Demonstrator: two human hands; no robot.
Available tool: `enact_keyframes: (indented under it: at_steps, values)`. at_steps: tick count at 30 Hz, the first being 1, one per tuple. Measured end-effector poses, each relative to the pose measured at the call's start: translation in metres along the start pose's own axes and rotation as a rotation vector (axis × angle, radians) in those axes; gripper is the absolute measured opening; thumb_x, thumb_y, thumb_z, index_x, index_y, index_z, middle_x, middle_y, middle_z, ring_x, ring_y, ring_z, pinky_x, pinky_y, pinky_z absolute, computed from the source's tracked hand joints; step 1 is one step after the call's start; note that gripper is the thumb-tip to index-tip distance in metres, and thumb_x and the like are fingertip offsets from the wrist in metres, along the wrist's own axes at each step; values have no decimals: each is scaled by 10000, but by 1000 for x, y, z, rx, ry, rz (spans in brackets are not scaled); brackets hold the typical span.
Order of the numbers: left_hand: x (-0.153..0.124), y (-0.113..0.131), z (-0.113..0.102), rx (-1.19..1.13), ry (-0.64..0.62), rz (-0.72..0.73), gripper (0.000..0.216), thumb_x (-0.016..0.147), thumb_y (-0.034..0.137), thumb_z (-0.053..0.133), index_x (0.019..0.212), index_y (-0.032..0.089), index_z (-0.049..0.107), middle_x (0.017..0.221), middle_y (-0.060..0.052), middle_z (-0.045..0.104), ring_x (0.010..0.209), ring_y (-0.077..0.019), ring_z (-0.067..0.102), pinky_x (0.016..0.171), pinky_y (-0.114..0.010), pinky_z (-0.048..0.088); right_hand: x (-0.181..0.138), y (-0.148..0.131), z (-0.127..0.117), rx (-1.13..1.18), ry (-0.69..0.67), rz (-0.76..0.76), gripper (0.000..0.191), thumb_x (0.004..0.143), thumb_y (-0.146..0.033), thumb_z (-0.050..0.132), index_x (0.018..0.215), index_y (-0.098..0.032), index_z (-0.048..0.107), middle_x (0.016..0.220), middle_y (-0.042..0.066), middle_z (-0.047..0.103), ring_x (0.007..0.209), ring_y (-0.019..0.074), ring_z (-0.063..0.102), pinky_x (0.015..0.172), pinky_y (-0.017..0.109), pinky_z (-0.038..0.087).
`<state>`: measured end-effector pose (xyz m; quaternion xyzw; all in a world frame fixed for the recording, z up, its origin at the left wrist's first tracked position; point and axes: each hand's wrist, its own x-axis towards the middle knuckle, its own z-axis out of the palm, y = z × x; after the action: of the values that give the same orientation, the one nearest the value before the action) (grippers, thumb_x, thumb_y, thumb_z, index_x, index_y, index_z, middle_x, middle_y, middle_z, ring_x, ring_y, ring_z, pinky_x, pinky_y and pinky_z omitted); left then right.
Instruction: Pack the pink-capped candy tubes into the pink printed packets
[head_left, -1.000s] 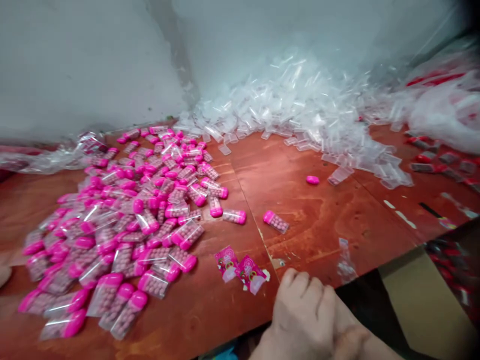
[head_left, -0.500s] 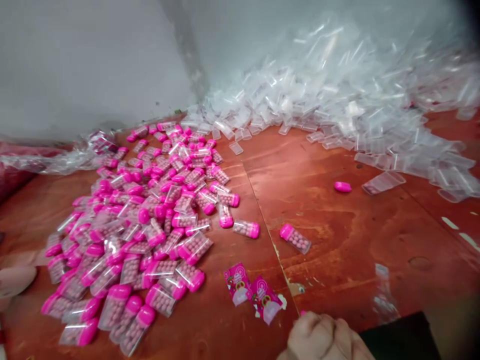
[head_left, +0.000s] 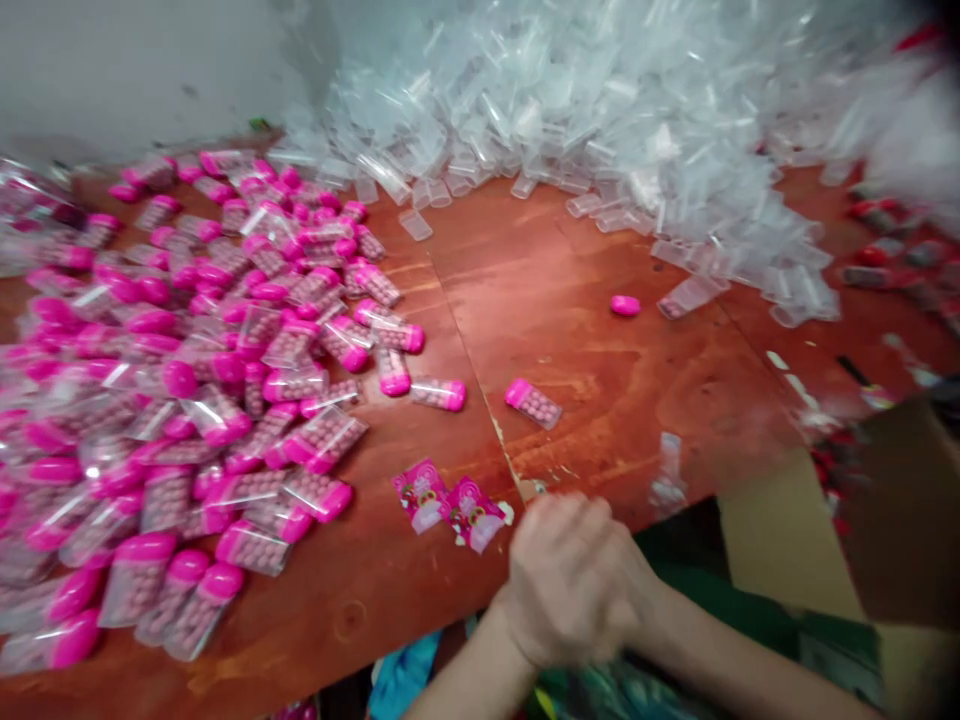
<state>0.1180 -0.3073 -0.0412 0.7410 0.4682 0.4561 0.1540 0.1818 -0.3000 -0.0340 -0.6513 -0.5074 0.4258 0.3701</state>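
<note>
My left hand (head_left: 547, 575) and my right hand (head_left: 619, 590) are pressed together at the table's near edge, fingers wrapped and smeared by motion. Whatever lies between them is hidden. Just left of them rest two pink printed labels (head_left: 476, 512). Beyond is a single clear container (head_left: 534, 403) with a pink cap and small pinkish balls inside. Farther right sit a loose pink cap (head_left: 625, 305) and an uncapped clear container (head_left: 691, 294) with a few balls in it. Many capped containers (head_left: 255, 490) are heaped at left.
A large heap of clear, unfilled containers (head_left: 600, 130) lies against the wall. Red-capped items (head_left: 877, 250) are at far right. An open cardboard box (head_left: 787, 540) stands by the table edge. A crumpled clear wrapper (head_left: 670, 470) lies near my right forearm.
My view has shifted right and down, so the table's contents appear farther left and higher. Both forearms and the joined hands now show; before, only part of the hands was visible at the bottom.
</note>
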Motion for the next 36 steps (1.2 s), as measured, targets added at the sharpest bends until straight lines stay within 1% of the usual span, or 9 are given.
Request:
enact_keyframes:
  at_steps: [2, 5, 8, 11, 23, 25, 29, 32, 36]
  values:
    - [7, 3, -10, -4, 242, -118, 402, 1003, 185, 532, 1376, 185, 683, 1343, -161, 755, 1282, -287, 699, 1099, -481, 560, 25, -5, -24, 57, -132, 24, 355, 942, -613, 763, 914, -266, 695, 680, 18, 697, 570, 216, 681, 497, 330, 558]
    - [10, 8, -24, -135, 473, -559, 393, 1023, 187, 614, 1410, 240, 663, 1369, -125, 734, 1248, -254, 709, 1085, -427, 568, 48, -12, -47, 474, -303, 262, 456, 900, -659, 802, 1014, -262, 609, 631, -52, 651, 503, 184, 647, 497, 299, 564]
    - [16, 15, -29, -509, 423, -950, 456, 968, 369, 771, 1389, 226, 673, 1326, -132, 755, 1158, -265, 754, 1005, -399, 617, 48, -17, -41, 808, -320, 324, 495, 859, -620, 875, 1029, -262, 579, 734, -42, 690, 610, 182, 705, 610, 305, 614]
    - [27, 17, -30, -731, 345, -1122, 490, 850, 459, 892, 1242, 198, 757, 1240, -127, 793, 1136, -284, 766, 1020, -414, 618, 39, -20, -31, 892, -307, 300, 427, 876, -538, 896, 1024, -254, 613, 820, -22, 717, 727, 177, 724, 738, 311, 629]
    - [38, 19, -30, -1054, 420, -1212, 473, 762, 466, 972, 1105, 184, 810, 1068, -89, 835, 986, -249, 800, 942, -380, 644, 48, -15, -67, 342, -534, 42, 340, 1075, -508, 660, 1279, -240, 617, 968, 21, 714, 855, 188, 723, 827, 338, 633]
    - [36, 17, -32, -959, 428, -1179, 436, 765, 437, 967, 1090, 185, 821, 1078, -87, 838, 1004, -249, 798, 958, -370, 639, 47, -16, -73, 171, -534, -117, 383, 1077, -388, 646, 1418, -243, 549, 1169, 77, 723, 1051, 227, 737, 966, 398, 629]
    - [35, 16, -38, -679, 374, -1126, 376, 794, 409, 915, 1080, 177, 837, 1044, -83, 841, 955, -249, 796, 907, -351, 644, 49, -24, -82, -306, -503, -632, 813, 943, -211, 720, 1657, -205, 331, 1605, 212, 488, 1472, 365, 528, 1203, 568, 500]
    - [38, 23, -41, -583, 317, -1107, 328, 819, 401, 861, 1054, 174, 841, 974, -69, 837, 877, -235, 788, 840, -334, 644, 52, -26, -82, -568, -507, -815, 838, 961, -263, 743, 1669, -133, 314, 1522, 251, 556, 1364, 403, 589, 1131, 606, 530]
    - [40, 30, -42, -538, 243, -1083, 304, 828, 400, 821, 1036, 179, 850, 934, -55, 833, 836, -235, 778, 790, -328, 633, 52, -19, -73, -621, -406, -898, 573, 1030, -309, 636, 1528, -81, 468, 1267, 220, 696, 1138, 358, 674, 978, 522, 582]
